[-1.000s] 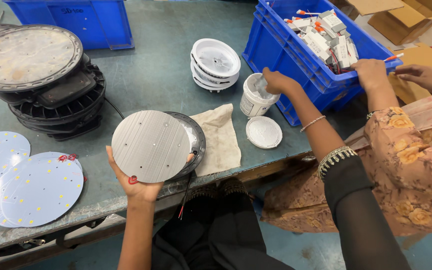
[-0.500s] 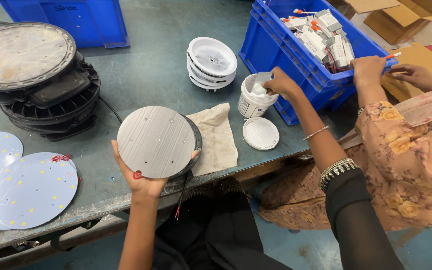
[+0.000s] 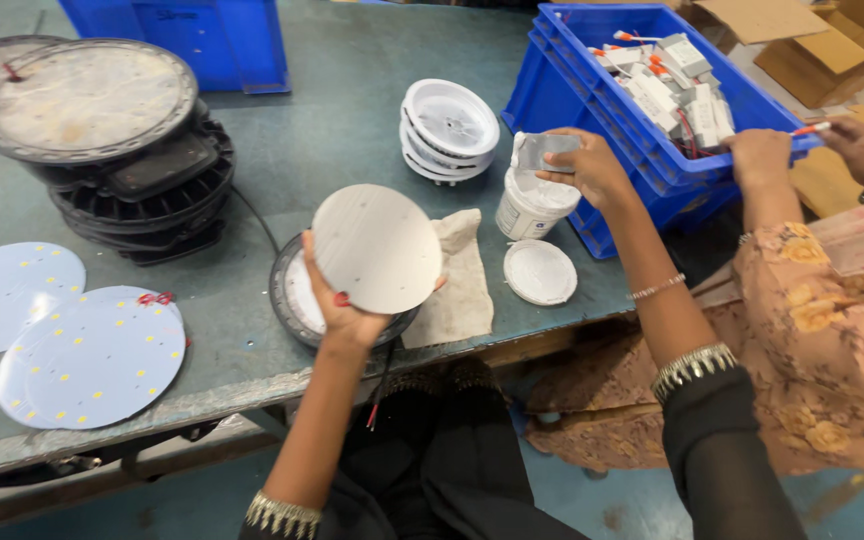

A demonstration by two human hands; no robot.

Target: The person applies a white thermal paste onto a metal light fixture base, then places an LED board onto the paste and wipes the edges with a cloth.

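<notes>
Round plate [image 3: 377, 248] between left fingers [image 3: 320, 268]

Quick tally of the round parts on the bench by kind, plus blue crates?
Round white LED boards: 2
Plain metal disc, in left hand: 1
Tub under right hand: 1
Loose white lid: 1
Blue crates: 2
Total: 7
</notes>
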